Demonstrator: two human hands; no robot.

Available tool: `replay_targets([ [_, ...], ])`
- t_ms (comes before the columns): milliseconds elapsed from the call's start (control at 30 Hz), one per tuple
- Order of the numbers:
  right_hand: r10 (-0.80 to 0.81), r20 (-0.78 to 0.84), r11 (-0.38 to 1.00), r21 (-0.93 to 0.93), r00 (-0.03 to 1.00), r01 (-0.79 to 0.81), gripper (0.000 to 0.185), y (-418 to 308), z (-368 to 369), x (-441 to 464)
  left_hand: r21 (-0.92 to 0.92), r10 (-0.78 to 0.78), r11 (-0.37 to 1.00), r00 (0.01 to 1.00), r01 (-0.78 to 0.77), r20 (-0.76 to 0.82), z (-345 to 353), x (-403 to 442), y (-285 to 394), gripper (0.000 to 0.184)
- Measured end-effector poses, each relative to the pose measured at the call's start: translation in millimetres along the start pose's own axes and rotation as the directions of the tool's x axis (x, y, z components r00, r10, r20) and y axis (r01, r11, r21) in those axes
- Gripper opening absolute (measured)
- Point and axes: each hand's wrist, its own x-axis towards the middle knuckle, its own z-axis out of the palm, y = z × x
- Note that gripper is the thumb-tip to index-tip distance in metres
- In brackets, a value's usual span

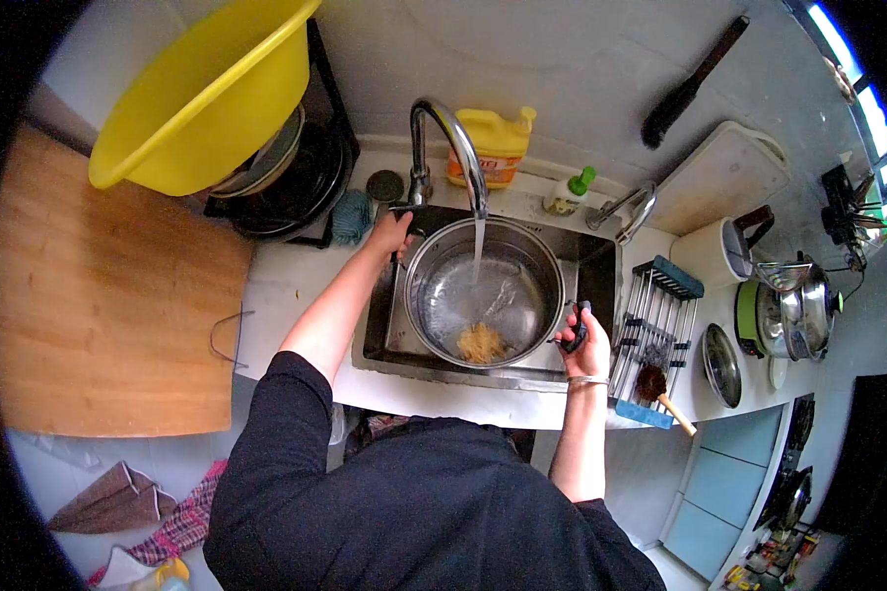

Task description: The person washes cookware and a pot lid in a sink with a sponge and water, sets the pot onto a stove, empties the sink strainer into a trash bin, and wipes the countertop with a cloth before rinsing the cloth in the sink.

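A large stainless steel pot [429, 330] with black side handles sits in the sink [389, 340]. Water runs from the tall curved faucet [475, 177] into it. Inside, near the front wall, lies a pale yellow fibrous clump [481, 343], perhaps a scrubber. My left hand [391, 236] is closed around the pot's left handle, beside the faucet base. On the opposite side, my right hand [587, 347] grips the black right handle [575, 330]. My fingers partly cover both handles.
Behind the sink stand a yellow jug [491, 143] and a green-capped bottle [570, 192]. To the right are a dish rack [650, 325], a wooden-handled brush [665, 396] and a lid [721, 364]. A yellow basin [212, 98] rests over the stove at left.
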Motion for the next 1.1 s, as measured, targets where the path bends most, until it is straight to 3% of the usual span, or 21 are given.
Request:
replay_targets([
  [100,0.009,0.014,1.0,0.013,1.0,-0.009,0.022,0.0,1.6,-0.5,-0.036,0.031,0.999,0.998,-0.029,0.059,-2.3,5.5,2.6,0.027],
  [167,0.003,0.017,1.0,0.029,1.0,-0.004,0.022,0.5,1.9,1.1,0.041,-0.011,0.999,0.999,0.013,-0.044,-0.1,-1.6,18.9,0.031],
  [267,0.004,0.027,0.996,0.087,1.0,-0.006,0.015,0.1,5.1,2.8,0.021,0.062,0.998,0.994,-0.06,-0.088,0.5,4.0,21.0,0.034],
  [333,0.015,0.018,0.996,0.089,1.0,-0.016,0.015,1.9,8.3,5.0,0.01,0.017,1.0,0.994,-0.016,-0.105,0.5,7.4,32.7,0.038],
  [400,0.029,0.01,0.996,0.09,1.0,-0.03,0.015,2.3,9.6,8.9,0.2,0.059,0.979,0.99,-0.033,-0.128,-1.9,12.0,41.3,0.041],
  [533,0.025,0.027,0.998,0.063,0.999,-0.027,0.014,0.9,11.8,16.3,0.165,0.08,0.984,0.992,-0.064,-0.094,-8.7,13.5,34.5,0.039],
  [600,0.045,0.074,0.999,0.022,0.996,-0.047,0.015,-1.8,9.6,23.2,0.098,0.079,0.993,0.991,-0.069,-0.106,-14.2,12.8,15.5,0.035],
  [700,0.065,0.079,0.996,-0.059,0.995,-0.061,0.016,-11.4,15.0,26.7,-0.18,0.01,0.984,0.999,-0.019,-0.049,-23.1,-31.1,19.1,0.03],
  [867,0.122,0.199,0.973,-0.218,0.972,-0.078,0.02,-33.0,40.7,27.1,-0.386,0.005,0.923,1.0,-0.01,-0.014,-48.2,-120.9,-11.9,0.022],
  [1000,0.251,0.398,0.949,-0.279,0.882,-0.144,0.02,-23.9,53.6,41.3,-0.652,0.1,0.736,0.982,-0.18,-0.159,-58.3,-209.4,-60.1,0.028],
  [1100,0.377,0.41,0.893,-0.4,0.831,-0.207,0.025,-1.6,67.3,53.0,-0.759,0.13,0.591,0.961,-0.272,-0.244,-52.3,-272.7,-92.8,0.028],
])
